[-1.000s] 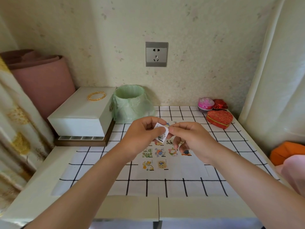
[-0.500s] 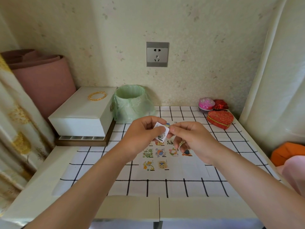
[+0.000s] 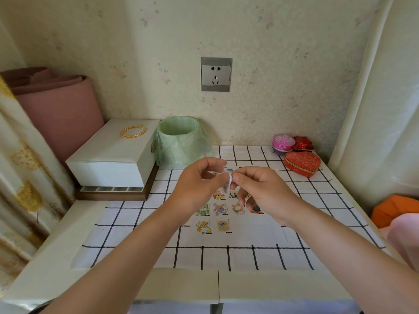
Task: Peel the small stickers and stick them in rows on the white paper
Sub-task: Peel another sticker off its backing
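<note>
The white paper (image 3: 254, 230) lies on the checked tablecloth (image 3: 136, 223) with several small cartoon stickers (image 3: 223, 225) stuck on it in rows. My left hand (image 3: 199, 186) and my right hand (image 3: 260, 191) meet above the paper's far end. Between their fingertips is a small white sticker piece (image 3: 228, 182), pinched by both hands and bent; its print is mostly hidden. My hands cover part of the upper sticker rows.
A green-lined bin (image 3: 181, 141) stands at the back. A white box (image 3: 115, 155) with a gold bangle (image 3: 133, 131) is at the left. A red heart tin (image 3: 302, 163) and a pink tin (image 3: 283, 142) sit back right. An orange thing (image 3: 394, 209) lies at the right edge.
The sticker piece, held flat and facing me before, is now bent and nearly edge-on between my fingertips. Both hands stayed in about the same place.
</note>
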Tool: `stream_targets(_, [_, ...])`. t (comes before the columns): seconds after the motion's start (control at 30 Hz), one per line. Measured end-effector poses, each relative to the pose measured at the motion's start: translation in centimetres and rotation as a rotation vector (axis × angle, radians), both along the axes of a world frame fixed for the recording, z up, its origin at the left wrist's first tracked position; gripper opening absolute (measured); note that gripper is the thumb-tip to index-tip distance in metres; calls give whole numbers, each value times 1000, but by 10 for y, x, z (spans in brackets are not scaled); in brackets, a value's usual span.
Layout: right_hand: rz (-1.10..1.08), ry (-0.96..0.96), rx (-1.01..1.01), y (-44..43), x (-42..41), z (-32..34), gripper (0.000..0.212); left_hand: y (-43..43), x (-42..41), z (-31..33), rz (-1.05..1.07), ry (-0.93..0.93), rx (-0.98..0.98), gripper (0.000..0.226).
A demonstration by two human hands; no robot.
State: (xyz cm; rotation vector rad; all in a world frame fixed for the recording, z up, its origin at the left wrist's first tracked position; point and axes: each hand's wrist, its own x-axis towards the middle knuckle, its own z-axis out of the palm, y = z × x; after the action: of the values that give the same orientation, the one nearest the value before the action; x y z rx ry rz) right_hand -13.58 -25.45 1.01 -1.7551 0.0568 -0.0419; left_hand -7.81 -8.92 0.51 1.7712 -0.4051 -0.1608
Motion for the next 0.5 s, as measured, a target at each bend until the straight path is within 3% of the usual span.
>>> stream_targets(0.1, [-74, -27, -120, 3, 0, -2, 22, -3, -3, -5, 141, -162, 137, 18])
stream_targets(0.17, [-112, -56, -199, 5, 2, -5, 22, -6, -6, -3, 67, -6, 26, 3])
stream_targets(0.23, [-137, -80, -230, 6, 3, -7, 19, -8, -7, -1, 13, 100, -20, 13])
stream_targets(0.5, [-142, -114, -298, 4, 6, -10, 16, -5, -6, 1, 19, 144, 3, 6])
